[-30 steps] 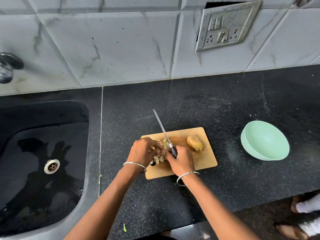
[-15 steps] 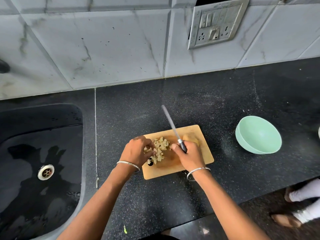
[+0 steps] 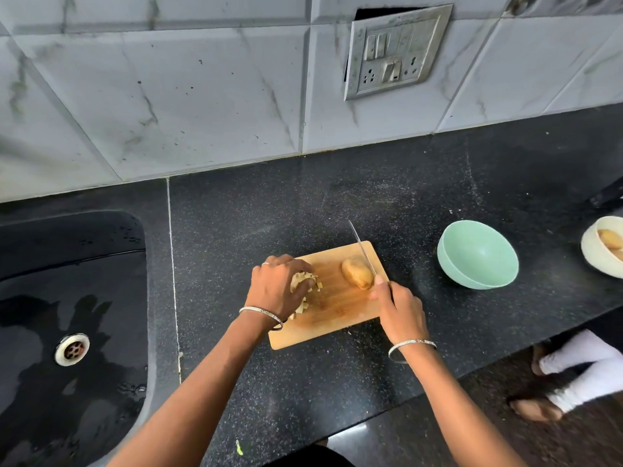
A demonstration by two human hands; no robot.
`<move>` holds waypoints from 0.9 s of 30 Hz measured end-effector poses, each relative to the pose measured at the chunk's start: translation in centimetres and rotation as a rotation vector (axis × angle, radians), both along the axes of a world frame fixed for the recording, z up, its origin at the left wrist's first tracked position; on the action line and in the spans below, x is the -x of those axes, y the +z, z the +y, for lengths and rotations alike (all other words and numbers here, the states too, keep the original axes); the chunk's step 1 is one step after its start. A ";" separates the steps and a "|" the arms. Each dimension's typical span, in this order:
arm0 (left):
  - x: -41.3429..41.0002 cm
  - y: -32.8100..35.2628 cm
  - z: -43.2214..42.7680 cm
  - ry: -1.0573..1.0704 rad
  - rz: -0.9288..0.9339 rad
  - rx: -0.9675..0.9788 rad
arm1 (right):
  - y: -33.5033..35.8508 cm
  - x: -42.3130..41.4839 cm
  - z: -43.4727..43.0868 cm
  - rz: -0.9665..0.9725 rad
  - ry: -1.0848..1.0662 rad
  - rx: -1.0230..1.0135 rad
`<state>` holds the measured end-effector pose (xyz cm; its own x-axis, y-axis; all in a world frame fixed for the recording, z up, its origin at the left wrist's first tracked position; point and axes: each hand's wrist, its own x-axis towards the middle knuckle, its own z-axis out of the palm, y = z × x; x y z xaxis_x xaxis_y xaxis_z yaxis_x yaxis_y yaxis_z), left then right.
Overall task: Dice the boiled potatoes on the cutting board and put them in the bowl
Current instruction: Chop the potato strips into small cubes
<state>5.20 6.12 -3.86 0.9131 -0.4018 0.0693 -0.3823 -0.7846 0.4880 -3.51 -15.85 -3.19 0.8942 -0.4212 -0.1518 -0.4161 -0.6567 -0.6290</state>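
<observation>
A wooden cutting board [image 3: 340,315] lies on the black counter. On its left part, my left hand [image 3: 278,286] is cupped over a heap of diced potato pieces [image 3: 308,291], gripping some of them. A whole boiled potato [image 3: 357,273] rests on the board's right part. My right hand [image 3: 397,308] grips a knife [image 3: 364,252] at the board's right edge, its blade pointing away over the whole potato. A mint-green bowl [image 3: 478,254], with nothing in it, stands to the right of the board.
A black sink [image 3: 67,332] with a drain takes up the left side. At the right edge stands a cream bowl [image 3: 603,247] with more potatoes. A tiled wall with a switch plate [image 3: 394,52] rises behind. Someone's feet [image 3: 556,382] are on the floor at lower right.
My right hand has carried the knife rightwards off the diced heap to the board's right edge. My left hand has closed over the diced pieces. The cream bowl has come into view.
</observation>
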 end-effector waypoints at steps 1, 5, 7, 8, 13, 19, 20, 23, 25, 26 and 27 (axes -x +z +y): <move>0.0 0.1 -0.7 -0.019 -0.005 -0.015 | 0.1 0.3 -0.1 -0.002 -0.010 0.003; -0.3 -0.5 -2.9 -0.147 -0.005 -0.143 | -0.5 1.7 -0.8 0.017 -0.026 0.032; -0.3 -1.2 -2.9 -0.167 -0.017 -0.151 | -0.9 2.4 -1.0 0.019 -0.035 0.021; -0.2 -1.6 -2.7 -0.155 -0.020 -0.130 | -1.0 2.7 -1.1 0.015 -0.038 0.016; 0.0 -3.2 -1.3 -0.154 -0.081 -0.077 | -1.5 4.6 -1.4 -0.009 -0.059 -0.004; 0.3 -2.7 -0.4 -0.159 -0.149 -0.019 | -1.4 4.9 -1.2 -0.024 -0.072 -0.019; 0.3 -2.4 -0.7 -0.145 -0.154 -0.008 | -1.4 4.8 -1.3 -0.027 -0.077 -0.027; 0.1 -1.3 -2.5 -0.079 -0.136 0.073 | -1.8 4.8 -1.5 -0.042 -0.098 -0.042; -0.2 -0.6 -4.5 -0.022 -0.063 0.140 | -2.0 4.9 -1.7 -0.033 -0.120 -0.060; -0.3 -0.5 -5.6 -0.002 -0.020 0.165 | -2.1 5.0 -1.8 -0.012 -0.126 -0.067; -0.4 -0.4 -6.8 0.011 0.029 0.160 | -2.1 5.0 -1.9 0.016 -0.130 -0.070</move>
